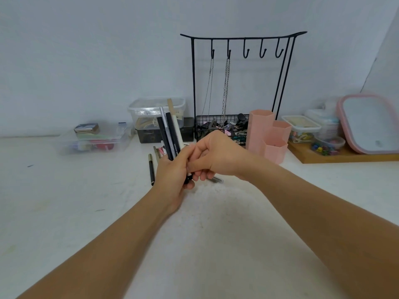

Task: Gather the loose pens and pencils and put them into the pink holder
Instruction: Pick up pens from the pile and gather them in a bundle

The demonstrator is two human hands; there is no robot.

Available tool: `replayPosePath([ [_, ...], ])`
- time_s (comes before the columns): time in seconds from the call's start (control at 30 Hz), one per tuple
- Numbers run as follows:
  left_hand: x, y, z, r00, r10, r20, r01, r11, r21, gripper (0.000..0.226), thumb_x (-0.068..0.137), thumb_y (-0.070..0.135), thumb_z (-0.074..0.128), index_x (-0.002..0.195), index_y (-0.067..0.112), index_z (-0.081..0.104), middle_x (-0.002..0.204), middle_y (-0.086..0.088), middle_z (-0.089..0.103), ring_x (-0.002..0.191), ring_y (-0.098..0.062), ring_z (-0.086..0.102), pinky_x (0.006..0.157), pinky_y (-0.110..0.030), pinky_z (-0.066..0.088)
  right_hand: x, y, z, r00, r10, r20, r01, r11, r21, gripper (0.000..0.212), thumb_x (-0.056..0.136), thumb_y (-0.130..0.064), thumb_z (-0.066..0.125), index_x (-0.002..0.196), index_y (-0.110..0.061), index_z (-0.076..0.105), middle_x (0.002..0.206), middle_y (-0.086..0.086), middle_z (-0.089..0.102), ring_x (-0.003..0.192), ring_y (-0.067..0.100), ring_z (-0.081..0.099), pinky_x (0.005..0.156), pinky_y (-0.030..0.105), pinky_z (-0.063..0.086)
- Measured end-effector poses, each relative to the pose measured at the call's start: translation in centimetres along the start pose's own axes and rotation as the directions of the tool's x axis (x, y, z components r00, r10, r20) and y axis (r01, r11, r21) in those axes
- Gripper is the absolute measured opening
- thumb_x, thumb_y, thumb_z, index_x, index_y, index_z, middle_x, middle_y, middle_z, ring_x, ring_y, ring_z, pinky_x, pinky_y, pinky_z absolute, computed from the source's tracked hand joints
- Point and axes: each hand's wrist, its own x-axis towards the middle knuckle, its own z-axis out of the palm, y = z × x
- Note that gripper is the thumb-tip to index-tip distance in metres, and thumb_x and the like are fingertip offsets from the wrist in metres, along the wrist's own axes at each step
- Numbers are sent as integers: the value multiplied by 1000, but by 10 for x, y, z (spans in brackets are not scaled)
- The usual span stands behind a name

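Observation:
My left hand (172,175) grips a bundle of pens and pencils (170,130) that stands upright above the white table, black, silver, white and tan shafts fanning upward. My right hand (213,156) is closed around the same bundle from the right, its fingers over the lower part. A black pen with a gold end (151,169) lies on the table just left of my left hand. More loose pens (157,151) lie behind the bundle, partly hidden. The pink holder (267,134), with three hexagonal tubes, stands to the right of my hands.
A black wire rack (239,39) with hooks, chains and a basket of clips stands behind my hands. Clear plastic boxes (95,139) sit at the left and back. At the right, a wooden tray (345,157) bears containers and a pink-framed mirror (371,124).

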Motion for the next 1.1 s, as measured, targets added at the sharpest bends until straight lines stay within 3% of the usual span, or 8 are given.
replayPosePath([
  [0.13, 2, 2, 1, 999, -17, 38, 18, 999, -32, 19, 96, 17, 59, 80, 7, 60, 57, -3, 53, 48, -14, 43, 37, -22, 25, 1, 9, -27, 996, 46, -81, -46, 999, 4, 18, 82, -19, 82, 90, -5, 75, 80, 11, 76, 67, 12, 68, 55, 21, 53],
  [0.27, 6, -2, 1, 998, -53, 35, 55, 998, -36, 19, 100, 15, 59, 83, 11, 53, 55, 2, 50, 47, -13, 43, 35, -21, 25, 11, 51, -53, 939, -52, -339, -105, 897, -430, 4, 85, -17, 76, 82, -16, 76, 79, -4, 72, 73, 10, 66, 71, 32, 55],
  [0.37, 7, -3, 1, 997, -64, 53, 66, 997, -42, 21, 101, 18, 61, 84, 11, 51, 55, 2, 47, 45, -11, 41, 33, -19, 24, 13, 70, -49, 944, -28, -329, -170, 814, -556, 5, 83, -18, 77, 79, -21, 75, 79, -7, 72, 80, 15, 67, 75, 33, 55],
  [0.57, 9, -2, -1, 997, -67, 31, 69, 994, -83, 25, 98, 23, 66, 80, 15, 51, 54, 4, 43, 42, -8, 37, 32, -17, 21, 12, 72, -48, 949, -14, -315, -184, 787, -589, 7, 83, -15, 80, 88, -18, 75, 78, -8, 64, 76, 11, 58, 55, 16, 35],
  [0.73, 8, -5, -2, 997, -63, 39, 67, 993, -102, 7, 98, 18, 66, 92, 17, 63, 60, 2, 51, 45, -8, 43, 32, -17, 25, 11, 69, -51, 973, 41, -225, -179, 748, -639, 10, 89, -14, 74, 95, -7, 78, 84, 1, 71, 73, 10, 56, 54, 13, 36],
  [0.9, 8, -2, -3, 997, -58, 47, 64, 990, -122, 12, 97, 23, 68, 89, 19, 60, 56, 5, 43, 43, -6, 37, 32, -16, 22, 2, 49, -74, 973, 110, -204, -195, 865, -463, 12, 95, -12, 66, 95, -2, 72, 70, -4, 61, 59, 5, 51, 52, 8, 40],
  [1.0, 6, -1, -1, 998, -59, 32, 63, 990, -129, 25, 93, 34, 71, 79, 22, 54, 53, 7, 40, 42, -6, 33, 32, -16, 20, -4, 31, -78, 978, 163, -133, -172, 983, -64, 9, 98, -12, 63, 91, -9, 68, 76, 5, 63, 63, 12, 58, 60, 22, 50],
  [1.1, 5, 1, -1, 997, -67, 30, 70, 989, -128, 37, 81, 52, 73, 78, 22, 51, 54, 7, 36, 43, -6, 30, 34, -17, 18, -6, 10, -65, 993, 114, 6, -113, 968, 225, 6, 97, -9, 64, 92, -11, 66, 75, 4, 67, 68, 12, 66, 65, 20, 56],
])
